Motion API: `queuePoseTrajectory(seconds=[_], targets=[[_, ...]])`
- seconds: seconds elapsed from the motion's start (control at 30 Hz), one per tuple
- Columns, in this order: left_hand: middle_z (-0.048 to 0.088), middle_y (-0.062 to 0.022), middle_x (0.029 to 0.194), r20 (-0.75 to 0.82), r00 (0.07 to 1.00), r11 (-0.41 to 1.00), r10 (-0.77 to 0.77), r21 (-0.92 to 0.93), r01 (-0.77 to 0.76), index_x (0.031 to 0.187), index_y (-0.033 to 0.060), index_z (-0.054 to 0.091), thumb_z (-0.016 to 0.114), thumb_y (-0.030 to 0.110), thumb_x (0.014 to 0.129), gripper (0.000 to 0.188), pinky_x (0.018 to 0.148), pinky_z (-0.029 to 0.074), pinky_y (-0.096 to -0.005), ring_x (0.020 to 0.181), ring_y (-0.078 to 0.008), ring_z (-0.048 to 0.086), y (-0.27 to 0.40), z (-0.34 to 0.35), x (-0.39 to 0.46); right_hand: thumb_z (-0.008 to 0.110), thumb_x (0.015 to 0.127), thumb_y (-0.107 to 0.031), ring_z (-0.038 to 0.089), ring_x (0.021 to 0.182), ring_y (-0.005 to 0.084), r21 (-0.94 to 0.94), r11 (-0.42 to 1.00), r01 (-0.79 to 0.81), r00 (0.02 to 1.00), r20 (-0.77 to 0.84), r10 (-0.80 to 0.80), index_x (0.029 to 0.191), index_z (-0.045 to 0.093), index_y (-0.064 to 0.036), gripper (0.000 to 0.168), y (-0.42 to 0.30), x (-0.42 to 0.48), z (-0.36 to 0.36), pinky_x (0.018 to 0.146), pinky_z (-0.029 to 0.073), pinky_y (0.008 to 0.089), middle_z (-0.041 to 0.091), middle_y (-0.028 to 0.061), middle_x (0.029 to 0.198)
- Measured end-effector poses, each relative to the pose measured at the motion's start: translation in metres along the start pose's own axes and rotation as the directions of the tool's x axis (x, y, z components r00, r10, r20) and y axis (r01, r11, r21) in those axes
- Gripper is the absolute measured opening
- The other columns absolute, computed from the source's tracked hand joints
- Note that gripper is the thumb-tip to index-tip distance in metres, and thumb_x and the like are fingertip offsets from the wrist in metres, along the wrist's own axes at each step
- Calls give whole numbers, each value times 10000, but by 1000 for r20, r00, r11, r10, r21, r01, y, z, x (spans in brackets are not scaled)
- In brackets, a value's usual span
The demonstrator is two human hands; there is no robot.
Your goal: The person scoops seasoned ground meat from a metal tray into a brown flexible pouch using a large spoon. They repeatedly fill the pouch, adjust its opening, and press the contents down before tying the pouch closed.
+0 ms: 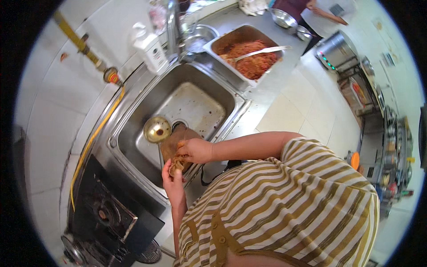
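Observation:
Over the near end of a stainless steel sink (pixel 199 90), my left hand (pixel 174 183) grips the lower end of a brown, wet cloth bag (pixel 173 144); its exact kind is unclear. My right hand (pixel 196 151) holds the gathered part of the bag from the other side, with orange-brown residue on the fingers. The bag's wider part hangs into the basin beside the drain. A metal ladle (pixel 157 129) with a little liquid in its bowl lies left of the bag, its handle partly hidden.
Behind the sink stand a white pump bottle (pixel 151 50), a faucet (pixel 173 30) and a metal bowl (pixel 201 36). A steel tray (pixel 230 72) holds reddish chopped food and a spatula (pixel 263 52). A gas stove (pixel 106 213) adjoins at lower left. Another person (pixel 325 16) stands at upper right.

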State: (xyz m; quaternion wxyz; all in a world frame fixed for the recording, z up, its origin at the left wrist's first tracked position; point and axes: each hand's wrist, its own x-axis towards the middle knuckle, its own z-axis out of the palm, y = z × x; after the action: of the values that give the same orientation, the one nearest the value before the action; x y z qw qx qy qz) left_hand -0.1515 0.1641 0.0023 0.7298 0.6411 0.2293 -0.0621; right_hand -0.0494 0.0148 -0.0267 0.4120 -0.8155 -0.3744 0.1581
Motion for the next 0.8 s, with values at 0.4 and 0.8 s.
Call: queuePoseTrajectory(seconds=[0.4, 0.8], targets=[[563, -216, 945, 140, 890, 493, 435, 790, -365, 1046, -24, 540, 560, 151, 821, 286, 763, 429, -420, 887, -398, 531, -16, 48, 42, 559, 718, -110, 563, 749, 343, 31, 980, 199, 969, -155, -192, 775, 585, -40, 93, 27, 4, -36, 662, 453, 419, 567, 138, 769], [486, -182, 875, -3, 778, 420, 629, 843, -336, 1024, -34, 554, 471, 285, 911, 348, 718, 405, -385, 811, -348, 489, -38, 101, 26, 507, 773, -189, 578, 840, 342, -20, 956, 291, 953, 97, -288, 861, 572, -40, 184, 38, -29, -80, 731, 464, 424, 587, 144, 872]])
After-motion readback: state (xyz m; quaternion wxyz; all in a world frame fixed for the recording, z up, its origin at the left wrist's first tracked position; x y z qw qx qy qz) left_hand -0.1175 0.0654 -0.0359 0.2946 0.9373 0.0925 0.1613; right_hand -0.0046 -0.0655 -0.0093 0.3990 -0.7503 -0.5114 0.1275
